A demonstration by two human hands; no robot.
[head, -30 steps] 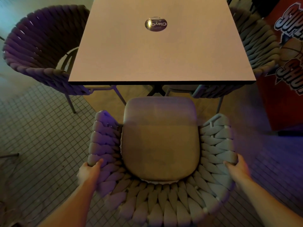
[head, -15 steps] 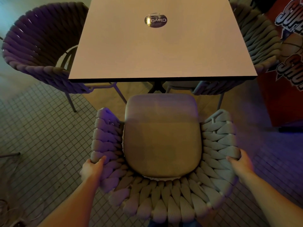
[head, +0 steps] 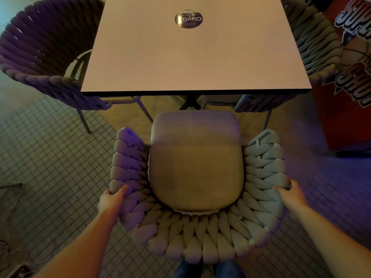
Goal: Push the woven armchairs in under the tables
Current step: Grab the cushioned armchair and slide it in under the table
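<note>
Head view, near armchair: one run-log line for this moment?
phase: pushing in | left hand: gripping near armchair left arm | right hand: gripping right arm | seat: not yet under table | side armchairs: tucked in

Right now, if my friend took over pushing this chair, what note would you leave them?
Left hand: gripping the left side of the near woven armchair's rim.
Right hand: gripping the right side of the same rim.
Where things are: this armchair faces the table, its seat cushion fully out in front of the table edge. Two more chairs, the purple-lit armchair on the left and the grey armchair on the right, look at least partly tucked under the table's sides.
Done: both hands are in place.
Left: push the near armchair straight forward until its seat goes under the table.
</note>
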